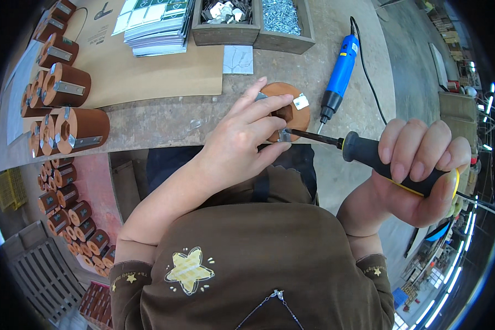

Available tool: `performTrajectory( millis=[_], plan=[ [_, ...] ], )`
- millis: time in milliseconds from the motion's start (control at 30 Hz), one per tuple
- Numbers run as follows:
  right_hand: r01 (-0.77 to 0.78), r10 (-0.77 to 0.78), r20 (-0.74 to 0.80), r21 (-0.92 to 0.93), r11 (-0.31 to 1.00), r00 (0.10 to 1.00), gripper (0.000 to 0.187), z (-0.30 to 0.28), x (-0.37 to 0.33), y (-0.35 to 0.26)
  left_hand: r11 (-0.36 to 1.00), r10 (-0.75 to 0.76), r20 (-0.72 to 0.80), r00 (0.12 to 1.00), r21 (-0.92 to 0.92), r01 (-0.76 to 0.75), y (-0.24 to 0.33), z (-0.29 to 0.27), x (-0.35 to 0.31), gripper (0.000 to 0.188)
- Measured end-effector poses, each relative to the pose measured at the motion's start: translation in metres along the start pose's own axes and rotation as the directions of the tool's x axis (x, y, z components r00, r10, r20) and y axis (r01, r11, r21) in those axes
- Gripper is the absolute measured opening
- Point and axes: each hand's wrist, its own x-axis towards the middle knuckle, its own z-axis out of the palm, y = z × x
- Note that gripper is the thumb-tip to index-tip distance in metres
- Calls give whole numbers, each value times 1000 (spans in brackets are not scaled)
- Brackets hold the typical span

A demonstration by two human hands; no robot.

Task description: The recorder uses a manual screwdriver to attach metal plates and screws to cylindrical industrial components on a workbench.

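Nearest the viewer, at right centre of the frame, the right hand (418, 170) is wrapped fully around the black-and-yellow handle of a screwdriver (368, 154), all fingers curled shut; the thin shaft runs leftward to a small metal bracket (285, 134) at the frame's centre. The left hand (247, 137) lies over a round brown wooden piece (294, 104) at the worktop (165, 118) edge, fingers spread and half-closed on it, fingertips pinning the bracket. The piece looks rigid, solid and fairly light, with a smooth finish likely to slip or turn under driving force, so it is best held from above across its flat face and rim, close to the fastening; the bracket appears thin and easily shifted. Just beyond lies a blue electric screwdriver (341, 69), cable trailing toward the upper right. At upper left, finished brown cylinders (66, 110) with metal plates lie in a row on brown cardboard (148, 71). Farthest, along the top, are stacked printed cards (157, 22) and two wooden boxes, one holding screws (280, 16).
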Motion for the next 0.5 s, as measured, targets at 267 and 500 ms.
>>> performTrajectory(
  millis=[267, 500],
  plan=[
    [-15, 15, 37, -18, 1000, 999, 18, 1, 2, -1, 999, -36, 36, 999, -29, 37, 0, 0, 1, 25],
    [2, -4, 51, 26, 1000, 999, 17, 1, 0, 0, 1000, 0, 33, 999, -26, 1, -1, -1, 3, 26]
  ],
)
